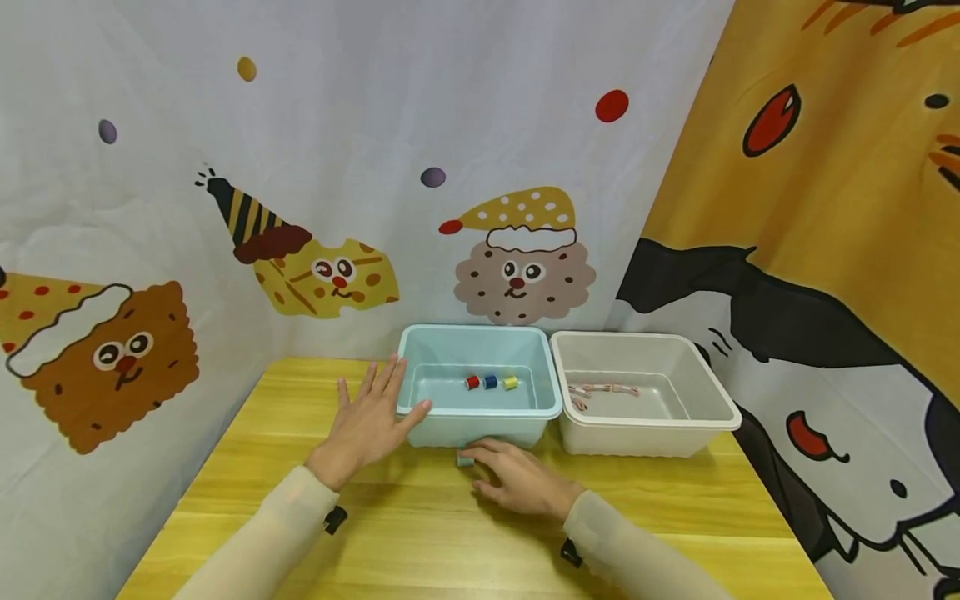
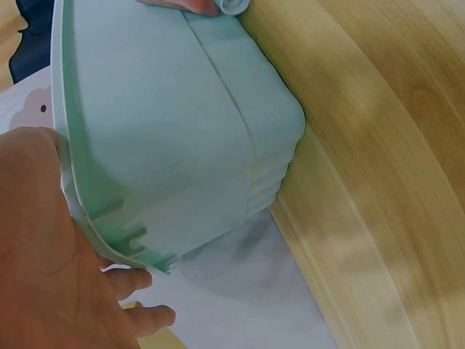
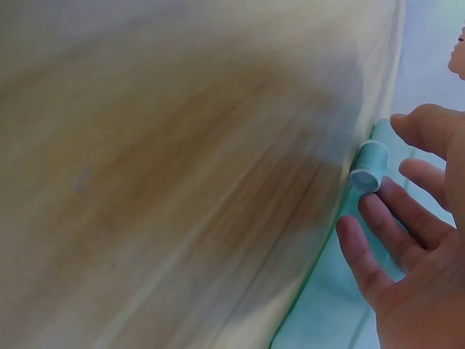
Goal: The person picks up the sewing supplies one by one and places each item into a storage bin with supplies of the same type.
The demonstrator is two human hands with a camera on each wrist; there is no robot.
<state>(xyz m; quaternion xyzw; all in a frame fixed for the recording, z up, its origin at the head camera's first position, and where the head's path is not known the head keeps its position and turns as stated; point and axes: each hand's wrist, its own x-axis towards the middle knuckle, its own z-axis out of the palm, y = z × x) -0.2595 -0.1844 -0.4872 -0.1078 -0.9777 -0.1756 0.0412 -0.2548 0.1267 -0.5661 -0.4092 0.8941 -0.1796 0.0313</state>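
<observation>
My left hand (image 1: 366, 427) rests at the left rim of a light blue plastic box (image 1: 480, 412), its fingers spread and mostly straight. The left wrist view shows that hand (image 2: 51, 240) against the box's rim. In front of the box, a pale teal thread spool (image 1: 465, 459) is on the table. My right hand (image 1: 517, 477) reaches it with the fingertips, while the thumb looks apart from it. Seen from the right wrist, the spool (image 3: 370, 166) lies by the box wall between loosely bent fingers and thumb. A red spool (image 1: 472, 382), a blue spool (image 1: 491, 382) and a yellow spool (image 1: 511, 382) are in the box.
A whitish box (image 1: 645, 437) stands right against the blue one, with pinkish striped strips (image 1: 611, 389) inside. Both boxes are at the far side of the wooden table (image 1: 450, 550), before a cartoon-printed curtain (image 1: 337, 125).
</observation>
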